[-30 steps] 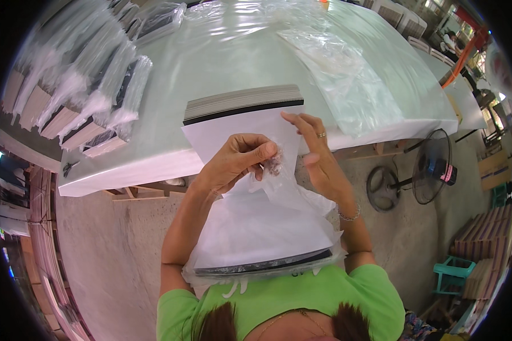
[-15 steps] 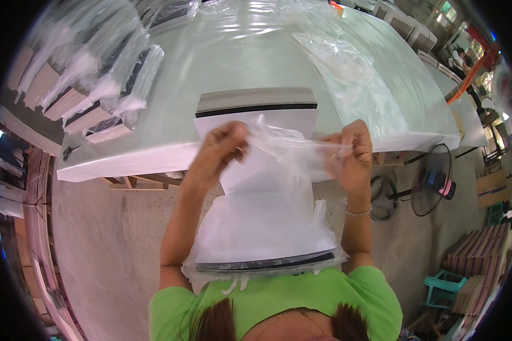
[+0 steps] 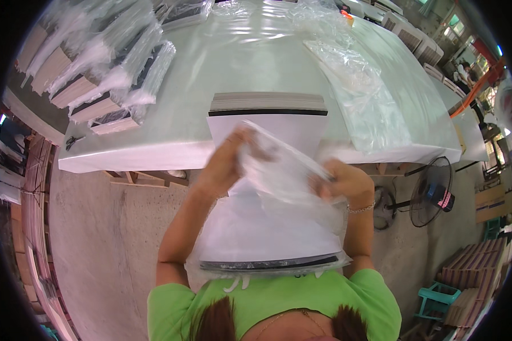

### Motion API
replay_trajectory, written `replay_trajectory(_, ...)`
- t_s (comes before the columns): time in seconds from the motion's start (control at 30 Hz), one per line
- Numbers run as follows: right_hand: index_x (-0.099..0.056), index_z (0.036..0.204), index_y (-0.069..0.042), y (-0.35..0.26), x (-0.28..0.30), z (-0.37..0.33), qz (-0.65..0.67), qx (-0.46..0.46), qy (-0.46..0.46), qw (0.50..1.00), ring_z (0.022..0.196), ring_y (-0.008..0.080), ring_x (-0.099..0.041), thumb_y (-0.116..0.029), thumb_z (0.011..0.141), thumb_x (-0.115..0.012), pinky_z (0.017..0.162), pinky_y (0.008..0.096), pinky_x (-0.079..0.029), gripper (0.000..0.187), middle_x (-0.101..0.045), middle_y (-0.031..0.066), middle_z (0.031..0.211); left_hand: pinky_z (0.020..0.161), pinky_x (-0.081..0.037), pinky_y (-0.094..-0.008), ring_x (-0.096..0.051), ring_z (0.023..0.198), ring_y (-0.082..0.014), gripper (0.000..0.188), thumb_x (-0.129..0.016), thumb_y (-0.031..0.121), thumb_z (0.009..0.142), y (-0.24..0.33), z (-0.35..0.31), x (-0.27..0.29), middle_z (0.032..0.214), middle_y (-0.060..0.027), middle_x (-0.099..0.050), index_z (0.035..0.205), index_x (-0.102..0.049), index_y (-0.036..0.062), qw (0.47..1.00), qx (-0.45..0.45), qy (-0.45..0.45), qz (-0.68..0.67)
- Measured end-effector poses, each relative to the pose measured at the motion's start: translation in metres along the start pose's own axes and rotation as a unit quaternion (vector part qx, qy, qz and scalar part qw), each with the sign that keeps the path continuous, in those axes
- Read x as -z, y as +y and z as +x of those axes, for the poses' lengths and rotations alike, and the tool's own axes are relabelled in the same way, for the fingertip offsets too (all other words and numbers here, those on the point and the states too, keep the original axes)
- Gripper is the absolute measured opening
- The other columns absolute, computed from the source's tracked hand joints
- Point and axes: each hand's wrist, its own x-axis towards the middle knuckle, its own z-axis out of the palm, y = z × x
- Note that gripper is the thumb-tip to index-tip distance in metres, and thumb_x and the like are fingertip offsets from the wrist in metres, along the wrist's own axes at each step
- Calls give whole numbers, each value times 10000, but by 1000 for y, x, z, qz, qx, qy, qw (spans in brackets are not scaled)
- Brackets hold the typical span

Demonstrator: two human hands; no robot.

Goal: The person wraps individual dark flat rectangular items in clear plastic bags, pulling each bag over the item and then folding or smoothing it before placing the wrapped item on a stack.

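Note:
A clear plastic bag is stretched between my hands, its edge slanting down from left to right. My left hand is closed on the upper left part of that edge. Lower on the right, my right hand grips the edge too, its fingers blurred. Below them, a white sheet-like face with a dark near edge lies inside the plastic against my chest. Beyond my hands, a thick stack of grey boards with a white front face sits at the table's near edge. The plastic partly hides where these white faces meet.
The pale covered table spans the far side. Several plastic-wrapped stacks lie at its left, near scissors. Flat clear plastic bags lie on the right. A fan and a green stool stand on the floor at right.
My right hand has moved down and slightly left, and turned inward. The bag's bunched edge is now drawn out into a slanting line. My left hand remains at the upper left.

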Motion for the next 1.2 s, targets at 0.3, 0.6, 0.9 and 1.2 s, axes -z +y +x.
replay_trajectory(0.3, -533, 1089, 11, 38, -11, -37, 282, 219, 531, 768, 795, 165, -567, -258, 933, -446, 756, 362, -489, 323, -573, 65, 996, 852, -459, -370, -529, 1016, -228, 519, -580, 274, 857, -64, -40, 117, 1132, -145, -526, 1283, -399, 41, 978, 99, -182, -32)
replay_trajectory(0.6, -460, 1185, 9, 120, -52, -65, 489, -219, 182, 825, 689, 136, -488, -439, 855, -528, 620, 312, -428, 561, -551, 63, 934, 784, -520, -424, -558, 1019, -226, 501, -584, 213, 844, 0, 5, 36, 1165, -97, -509, 1279, -387, 60, 864, -185, -231, -407)
replay_trajectory(0.9, -451, 1207, -101, 75, -3, -42, 409, 332, 243, 814, 1016, 265, -483, -587, 871, -375, 886, 504, -381, 596, -520, 117, 1096, 633, -476, -249, -572, 764, -161, 382, -666, 196, 786, -60, -40, 91, 992, -58, -565, 1115, -513, 81, 984, 110, -123, -59)
replay_trajectory(1.2, -403, 1228, 7, 37, -10, -26, 469, 268, 205, 816, 1036, 201, -512, -440, 849, -558, 881, 495, -391, 607, -578, 117, 1010, 806, -458, -400, -580, 859, -256, 380, -676, 145, 733, -37, -55, 78, 932, -90, -586, 1073, -538, 48, 973, -44, 52, -222)
